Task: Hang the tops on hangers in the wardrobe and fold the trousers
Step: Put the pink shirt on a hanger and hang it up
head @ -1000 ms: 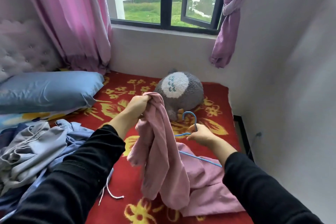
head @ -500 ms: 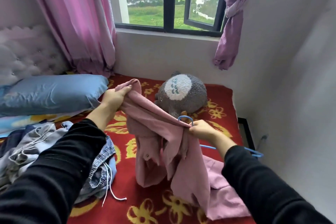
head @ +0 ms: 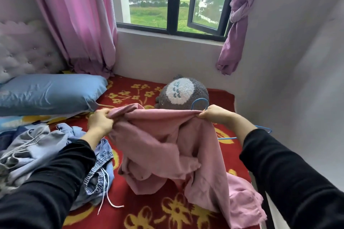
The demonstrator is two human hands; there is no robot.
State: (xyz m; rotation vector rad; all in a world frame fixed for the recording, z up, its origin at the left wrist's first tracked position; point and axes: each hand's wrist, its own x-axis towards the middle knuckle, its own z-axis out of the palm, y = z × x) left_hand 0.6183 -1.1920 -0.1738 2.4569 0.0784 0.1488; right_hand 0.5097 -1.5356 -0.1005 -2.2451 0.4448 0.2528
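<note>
While taut, one top (head: 167, 135), two hands (head: 100, 121) (head: 216, 115)

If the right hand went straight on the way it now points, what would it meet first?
Probably the grey plush toy, which lies just beyond the right hand on the bed. The hand grips the pink top together with a blue hanger. Depth is unclear from one view.
</note>
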